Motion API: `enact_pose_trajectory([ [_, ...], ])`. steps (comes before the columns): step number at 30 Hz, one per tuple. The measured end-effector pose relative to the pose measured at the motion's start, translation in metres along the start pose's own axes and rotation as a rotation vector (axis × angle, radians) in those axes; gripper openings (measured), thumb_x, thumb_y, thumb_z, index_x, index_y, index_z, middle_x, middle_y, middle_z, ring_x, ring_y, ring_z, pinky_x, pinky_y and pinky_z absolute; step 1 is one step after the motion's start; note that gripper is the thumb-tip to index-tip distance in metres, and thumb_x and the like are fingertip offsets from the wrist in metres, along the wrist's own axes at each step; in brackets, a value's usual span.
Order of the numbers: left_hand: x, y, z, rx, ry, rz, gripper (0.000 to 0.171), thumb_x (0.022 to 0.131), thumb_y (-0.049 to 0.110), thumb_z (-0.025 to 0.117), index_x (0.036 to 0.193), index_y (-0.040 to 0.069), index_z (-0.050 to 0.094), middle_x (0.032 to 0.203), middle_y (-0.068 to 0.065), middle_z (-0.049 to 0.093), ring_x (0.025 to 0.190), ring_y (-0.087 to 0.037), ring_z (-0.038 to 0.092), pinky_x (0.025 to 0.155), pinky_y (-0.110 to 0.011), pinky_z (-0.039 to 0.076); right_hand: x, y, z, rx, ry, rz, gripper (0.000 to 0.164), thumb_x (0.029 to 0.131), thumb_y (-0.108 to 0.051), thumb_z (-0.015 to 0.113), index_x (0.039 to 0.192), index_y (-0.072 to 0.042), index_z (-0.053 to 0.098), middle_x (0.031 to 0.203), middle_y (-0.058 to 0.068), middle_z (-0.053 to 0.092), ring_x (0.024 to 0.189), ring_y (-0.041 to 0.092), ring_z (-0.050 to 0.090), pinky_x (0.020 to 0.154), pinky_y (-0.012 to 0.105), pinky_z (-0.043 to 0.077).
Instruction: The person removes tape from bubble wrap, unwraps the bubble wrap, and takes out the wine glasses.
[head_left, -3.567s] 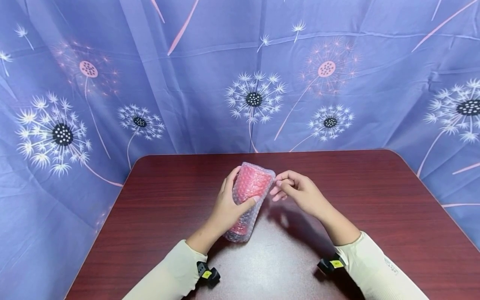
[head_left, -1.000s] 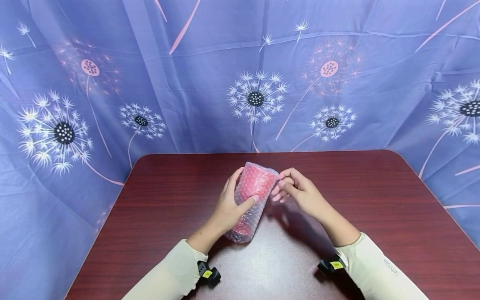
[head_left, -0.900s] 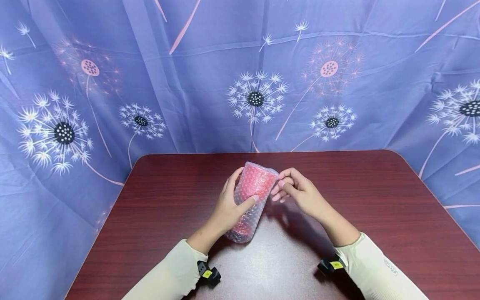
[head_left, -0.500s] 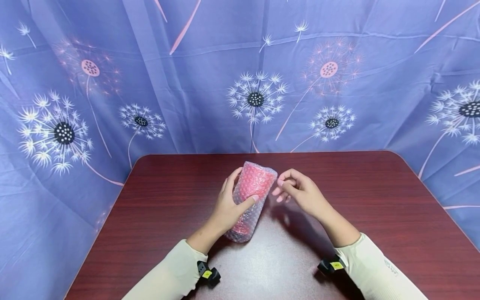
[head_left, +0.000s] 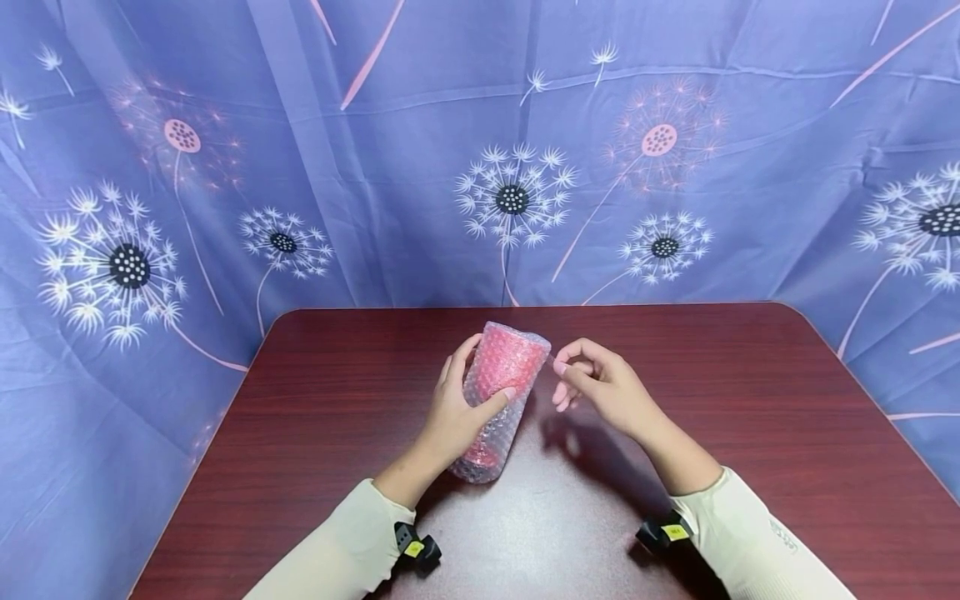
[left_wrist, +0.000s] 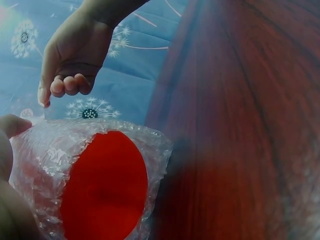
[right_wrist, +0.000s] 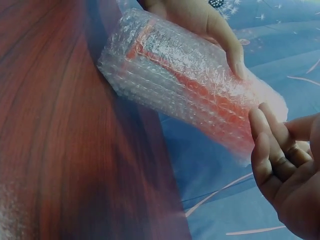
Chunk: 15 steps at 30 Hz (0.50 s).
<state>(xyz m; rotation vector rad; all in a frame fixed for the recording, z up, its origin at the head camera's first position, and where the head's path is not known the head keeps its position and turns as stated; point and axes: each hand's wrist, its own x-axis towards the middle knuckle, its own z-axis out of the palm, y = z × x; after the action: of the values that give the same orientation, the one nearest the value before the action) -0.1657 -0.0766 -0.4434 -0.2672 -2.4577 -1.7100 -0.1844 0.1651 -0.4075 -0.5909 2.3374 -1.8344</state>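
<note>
A red object wrapped in bubble wrap is held tilted over the table, its top leaning back and to the right. My left hand grips it from the left, thumb across the front and fingers round the far side. In the left wrist view the red object's flat, rounded end shows inside the wrap. Beside the upper right corner, my right hand has thumb and index finger together, the other fingers loosely bent. They pinch a thin clear strip, seemingly tape, that runs to the wrap's edge.
The dark red wooden table has a bright glare patch near its front. A blue dandelion-print curtain hangs behind it and along both sides. Black wrist cameras sit at both pale sleeves.
The wrapped object first shifted slightly right, then back left over the last second. My right fingertips now stand a little apart from the wrap's corner, with the clear strip spanning the gap.
</note>
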Motion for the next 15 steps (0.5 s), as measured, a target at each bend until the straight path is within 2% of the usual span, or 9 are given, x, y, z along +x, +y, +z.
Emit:
enact_pose_trajectory([
  [6,-0.0002,0.0012,-0.0005,0.005,0.007,-0.011,0.088,0.081,0.038,0.084,0.151,0.049,0.033,0.142,-0.001,0.049,0.121,-0.023,0.056,0.098,-0.047,0.052,0.0001,-0.0001,-0.0006,0.042,-0.022,-0.062,0.013,0.103,-0.007,0.053,0.106,0.006,0.055,0.08,0.025,0.071,0.071,0.021,0.074,0.067,0.037,0.062],
  [11,-0.0014,0.0019,-0.0008,0.006,-0.012,0.005,0.089,0.081,0.038,0.084,0.152,0.049,0.032,0.14,-0.001,0.049,0.12,-0.022,0.057,0.096,-0.046,0.053,0.0002,-0.0002,0.0001,0.039,-0.024,-0.037,0.016,0.102,-0.01,0.057,0.103,0.005,0.054,0.077,0.018,0.072,0.068,0.024,0.073,0.065,0.039,0.061],
  [15,-0.0019,0.0009,-0.0004,0.011,-0.027,0.009,0.091,0.081,0.039,0.083,0.154,0.048,0.029,0.145,-0.002,0.047,0.123,-0.024,0.055,0.1,-0.048,0.051,0.0009,0.001,0.0005,0.02,-0.017,-0.019,0.017,0.102,-0.013,0.06,0.101,0.004,0.054,0.074,0.016,0.072,0.065,0.024,0.073,0.064,0.042,0.061],
])
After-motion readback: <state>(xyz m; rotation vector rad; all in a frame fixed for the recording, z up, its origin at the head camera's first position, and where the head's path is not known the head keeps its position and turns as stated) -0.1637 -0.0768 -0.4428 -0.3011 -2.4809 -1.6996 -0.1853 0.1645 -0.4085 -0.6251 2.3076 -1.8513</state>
